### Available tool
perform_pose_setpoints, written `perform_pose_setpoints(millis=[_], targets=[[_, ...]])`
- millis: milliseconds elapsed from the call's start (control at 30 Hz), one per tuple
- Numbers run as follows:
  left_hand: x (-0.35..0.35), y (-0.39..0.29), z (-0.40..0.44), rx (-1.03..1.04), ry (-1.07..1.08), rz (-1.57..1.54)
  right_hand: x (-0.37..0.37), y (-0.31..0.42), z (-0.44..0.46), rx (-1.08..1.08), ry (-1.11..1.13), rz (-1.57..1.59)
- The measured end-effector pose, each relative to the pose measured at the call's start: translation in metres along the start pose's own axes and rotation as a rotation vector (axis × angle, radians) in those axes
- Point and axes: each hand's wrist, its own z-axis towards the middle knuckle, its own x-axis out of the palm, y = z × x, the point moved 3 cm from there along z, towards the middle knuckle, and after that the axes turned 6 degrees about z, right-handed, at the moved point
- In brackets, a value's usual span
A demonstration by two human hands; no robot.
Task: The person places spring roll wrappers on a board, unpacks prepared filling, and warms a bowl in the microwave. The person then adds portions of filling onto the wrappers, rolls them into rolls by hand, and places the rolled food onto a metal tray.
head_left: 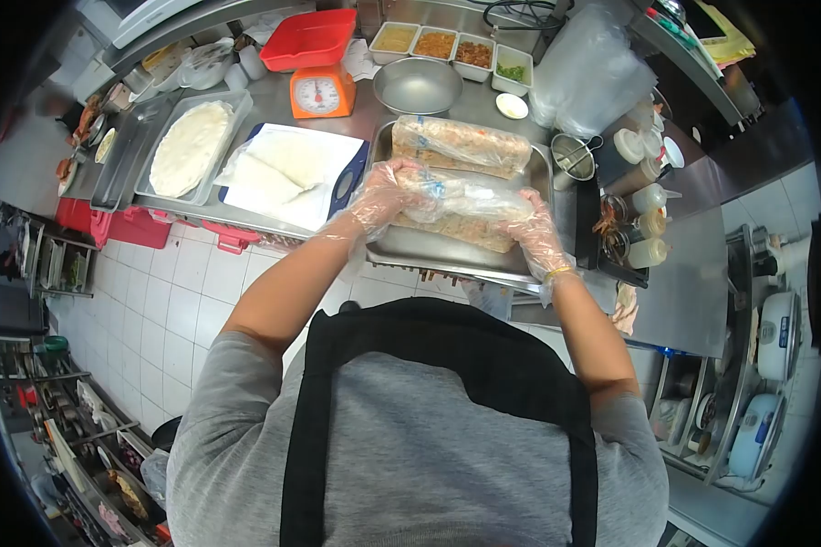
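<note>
A metal tray in front of me holds long rolls of a pale, speckled filling wrapped in clear plastic. One wrapped roll lies along its far side. Across the nearer wrapped roll, my left hand grips the left end, fingers curled over the film. On the right end, my right hand closes with bent fingers. Both hands wear thin clear plastic gloves. To the left, a folded pale sheet lies on a white-and-blue board.
Left stands a plastic tray with a flat white dough sheet. Behind are an orange scale, a steel bowl and several containers of toppings. Plastic bags, a metal pot and squeeze bottles crowd the right.
</note>
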Motion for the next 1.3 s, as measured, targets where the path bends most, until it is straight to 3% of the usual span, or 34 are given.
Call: perform_pose_setpoints(millis=[33,100,233,267,333,367,400,500,600,767,833,933,1000,1100,1300], targets=[[0.003,0.005,0.004,-0.01,-0.056,-0.198,0.001,0.002,0.0,-0.017,-0.011,-0.047],[0.006,0.007,0.006,-0.044,-0.075,-0.141,0.003,0.006,-0.004,-0.052,-0.039,-0.14],[0.011,0.005,0.007,0.063,-0.126,-0.009,0.008,0.018,-0.006,-0.403,-0.014,-0.587],[0.009,0.007,0.007,0.083,-0.073,0.068,-0.005,0.006,0.006,-0.617,0.02,-0.738],[0.001,0.008,0.008,0.308,0.114,0.305,-0.008,-0.004,0.014,-0.406,0.188,-0.509],[0.001,0.007,0.011,0.423,0.206,0.422,-0.01,-0.001,0.013,-0.503,0.272,-0.588],[-0.001,-0.004,0.009,0.267,0.273,0.491,0.0,0.015,0.009,-0.606,0.353,-0.657],[0.008,0.0,0.024,0.407,0.272,0.335,-0.002,0.011,0.025,-0.358,0.316,-0.578],[0.014,0.006,0.036,0.31,0.42,0.27,0.0,0.002,0.032,-0.313,0.383,-0.566],[0.022,0.01,0.036,0.374,0.321,0.272,-0.006,-0.039,0.048,-0.09,0.407,-0.166],[0.024,0.014,0.042,0.431,0.274,0.24,0.009,-0.02,0.044,-0.38,0.447,-0.395],[0.029,0.017,0.048,0.431,0.232,0.207,0.019,-0.018,0.052,-0.504,0.434,-0.602],[0.033,0.019,0.049,0.346,0.251,0.132,0.032,-0.014,0.054,-0.477,0.45,-0.634],[0.04,0.039,0.059,0.515,0.2,0.428,0.035,-0.017,0.061,-0.512,0.415,-0.717],[0.022,-0.01,0.037,0.514,0.167,0.378,0.031,0.015,0.047,-0.458,0.441,-0.845]])
